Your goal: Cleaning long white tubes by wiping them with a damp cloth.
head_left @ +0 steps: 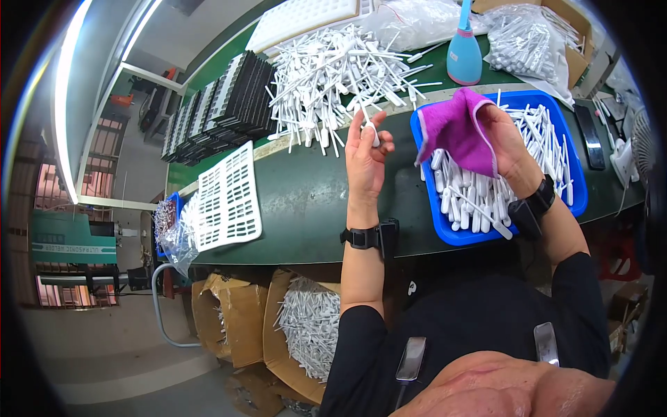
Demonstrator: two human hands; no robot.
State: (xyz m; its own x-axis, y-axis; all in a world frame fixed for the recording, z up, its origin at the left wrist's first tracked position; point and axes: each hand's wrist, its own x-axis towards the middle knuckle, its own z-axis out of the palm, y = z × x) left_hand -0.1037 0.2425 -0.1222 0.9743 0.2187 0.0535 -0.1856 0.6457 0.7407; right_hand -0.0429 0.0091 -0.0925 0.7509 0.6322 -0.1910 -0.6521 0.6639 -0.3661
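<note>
My left hand (365, 163) is raised over the green table, its fingers pinching a slim white plastic stick with a thicker handle end (374, 135). In my right hand (511, 147) a purple cloth (455, 132) is gripped, hanging over the left part of a blue tray (445, 234). Many white plastic sticks (479, 201) of the same look lie loosely in that tray. Beyond my left hand spreads a large heap of similar white sticks (333, 73).
Black slotted trays (229, 97) are stacked at the back left, near a white perforated panel (229, 198). A blue squeeze bottle (464, 59) and a bag of white pieces (526, 45) stand behind the tray. A cardboard box of sticks (278, 340) sits below the table edge.
</note>
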